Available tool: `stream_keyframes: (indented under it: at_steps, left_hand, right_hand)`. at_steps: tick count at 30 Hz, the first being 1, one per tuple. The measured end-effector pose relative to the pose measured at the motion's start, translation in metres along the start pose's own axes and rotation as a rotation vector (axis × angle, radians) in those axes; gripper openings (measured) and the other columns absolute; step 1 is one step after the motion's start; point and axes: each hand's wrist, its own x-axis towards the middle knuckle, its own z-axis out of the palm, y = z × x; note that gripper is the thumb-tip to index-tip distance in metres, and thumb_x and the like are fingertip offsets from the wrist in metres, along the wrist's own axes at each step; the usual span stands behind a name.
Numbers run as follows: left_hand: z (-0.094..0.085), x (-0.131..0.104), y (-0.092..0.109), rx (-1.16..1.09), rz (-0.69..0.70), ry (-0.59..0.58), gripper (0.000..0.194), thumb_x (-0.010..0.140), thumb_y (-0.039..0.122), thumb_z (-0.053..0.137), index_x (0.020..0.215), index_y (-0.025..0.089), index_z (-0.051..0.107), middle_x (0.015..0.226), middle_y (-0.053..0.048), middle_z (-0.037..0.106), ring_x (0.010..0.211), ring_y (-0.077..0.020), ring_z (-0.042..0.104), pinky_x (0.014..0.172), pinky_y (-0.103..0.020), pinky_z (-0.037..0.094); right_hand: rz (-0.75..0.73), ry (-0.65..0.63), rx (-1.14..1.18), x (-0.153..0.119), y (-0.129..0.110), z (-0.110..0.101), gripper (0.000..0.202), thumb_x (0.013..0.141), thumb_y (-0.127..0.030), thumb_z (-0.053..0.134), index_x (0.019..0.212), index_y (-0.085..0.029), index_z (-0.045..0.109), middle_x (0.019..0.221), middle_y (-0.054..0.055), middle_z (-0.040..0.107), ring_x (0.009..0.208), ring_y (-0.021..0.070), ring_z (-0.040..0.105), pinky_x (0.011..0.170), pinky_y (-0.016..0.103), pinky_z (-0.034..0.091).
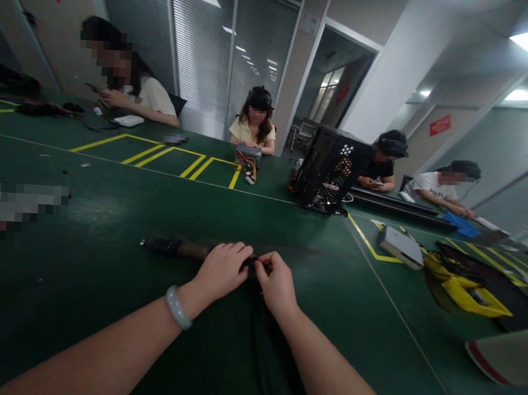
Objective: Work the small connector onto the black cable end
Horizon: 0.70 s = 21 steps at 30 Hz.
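Green covers the table under my forearms, and on it, straight ahead of me, lies a black-and-brown cylindrical tool, stretched roughly sideways with its small metallic tip pointing left. My left hand is closed over the tool's other end, fingers curled down around it; a pale green bracelet circles that wrist. My right hand meets it there — thumb and fingertips pinched together on a small dark end piece, so tucked between my hands that I cannot tell its exact shape. A black cable runs from beneath my right hand down towards me, along the inner side of my right forearm.

Beyond, well apart from my hands, a black computer case stands tilted in my view. Farther across, a grey metal box with coloured wires sits before a person in a pale yellow top. Off to my right lie another grey box and, nearer me, a yellow tray — both near the yellow tape lines on the table.
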Motion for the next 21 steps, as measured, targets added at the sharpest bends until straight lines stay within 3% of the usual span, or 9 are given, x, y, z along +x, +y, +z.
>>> stream_keyframes:
  at_steps: [7, 12, 21]
  left_hand:
    - [-0.004, 0.001, 0.004, 0.001, -0.009, -0.011, 0.01, 0.088, 0.022, 0.052, 0.097, 0.022, 0.056, 0.099, -0.005, 0.059, 0.087, -0.0226, 0.059, 0.074, -0.036, 0.043]
    - [-0.003, 0.001, 0.001, -0.032, -0.006, -0.027, 0.009, 0.088, 0.022, 0.052, 0.095, 0.022, 0.057, 0.096, -0.004, 0.059, 0.085, -0.0212, 0.058, 0.075, -0.035, 0.044]
    - [0.002, 0.001, -0.006, -0.11, 0.053, 0.016, 0.014, 0.087, 0.017, 0.055, 0.099, 0.024, 0.059, 0.102, -0.002, 0.062, 0.092, -0.0219, 0.058, 0.083, -0.04, 0.043]
  right_hand:
    - [0.011, -0.091, -0.183, -0.002, 0.006, -0.016, 0.013, 0.089, -0.025, 0.053, 0.094, -0.022, 0.064, 0.091, 0.001, 0.07, 0.082, 0.0173, 0.064, 0.073, 0.027, 0.045]
    - [-0.031, -0.098, -0.323, 0.0, 0.008, -0.015, 0.018, 0.086, -0.018, 0.054, 0.096, -0.022, 0.068, 0.097, 0.004, 0.07, 0.087, 0.0183, 0.064, 0.079, 0.028, 0.045]
    - [-0.099, -0.055, -0.269, 0.004, 0.011, -0.006, 0.016, 0.083, -0.016, 0.057, 0.091, -0.022, 0.07, 0.091, 0.003, 0.069, 0.083, 0.0172, 0.063, 0.075, 0.027, 0.046]
